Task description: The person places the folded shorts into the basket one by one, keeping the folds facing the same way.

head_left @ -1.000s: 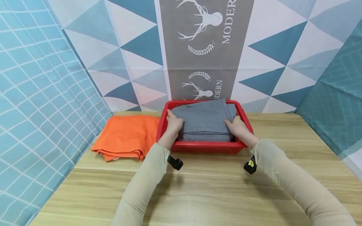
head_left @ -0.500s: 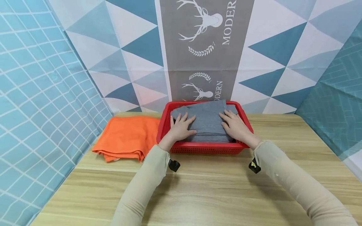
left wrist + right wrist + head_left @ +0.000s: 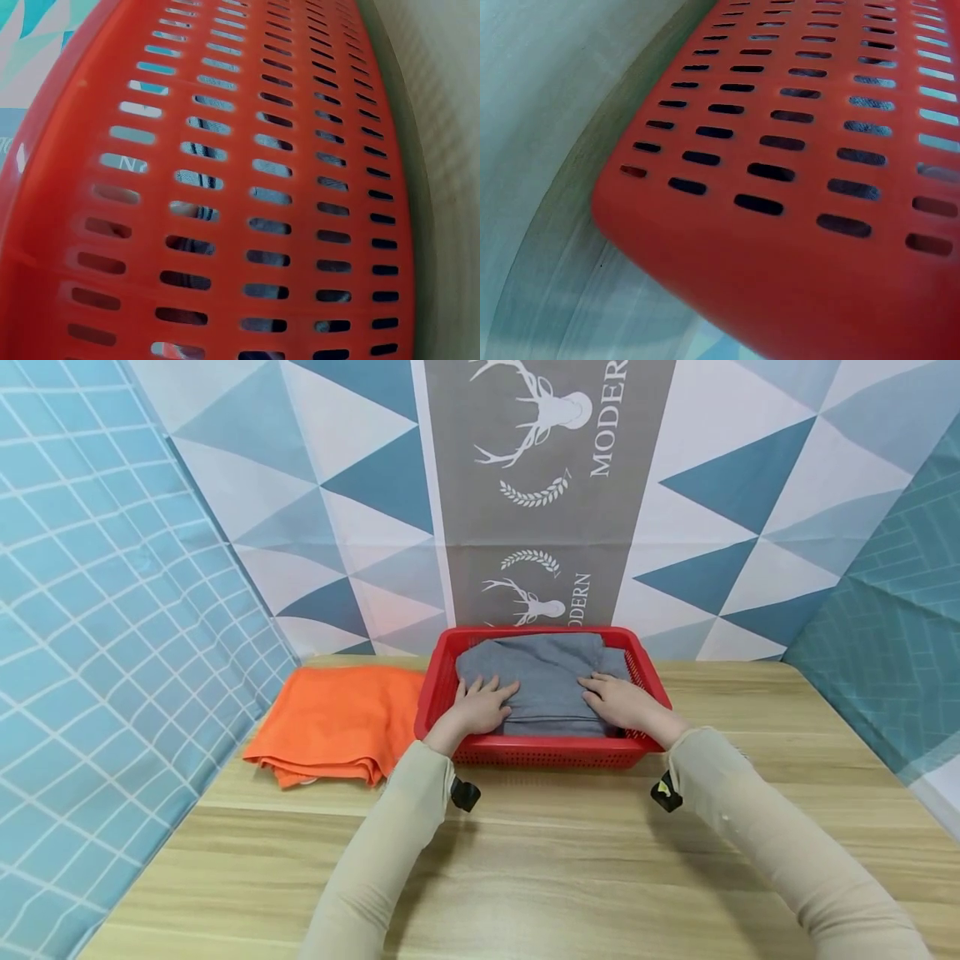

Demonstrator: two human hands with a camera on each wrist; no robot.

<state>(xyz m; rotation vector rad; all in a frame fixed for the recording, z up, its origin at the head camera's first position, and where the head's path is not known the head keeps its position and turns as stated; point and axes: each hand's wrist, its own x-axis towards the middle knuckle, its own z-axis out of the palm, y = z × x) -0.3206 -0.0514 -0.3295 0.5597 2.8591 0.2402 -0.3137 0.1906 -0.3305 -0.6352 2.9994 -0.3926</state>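
Folded grey cloth [image 3: 547, 672] lies inside a red plastic basket [image 3: 551, 749] at the back of the table. My left hand [image 3: 478, 707] reaches over the basket's front rim and rests on the cloth's left part, fingers spread. On the right part of the cloth, my right hand [image 3: 621, 700] presses with its fingers extended. Both wrist views are filled by the basket's slotted wall, left [image 3: 247, 172] and right [image 3: 795, 277]; glimpses of grey fabric show through the slots, and the hands are mostly hidden there.
Left of the basket lies a folded orange cloth [image 3: 345, 718], its edge close against the basket's side. The wooden table [image 3: 555, 860] runs forward from a patterned backdrop [image 3: 540, 518]. A blue gridded sheet [image 3: 112, 610] bounds the left side.
Both hands went from gripping the cloth's sides to lying flat on it, then slid slightly toward the front. The cloth's back edge has sunk lower in the basket, and its top has wrinkled.
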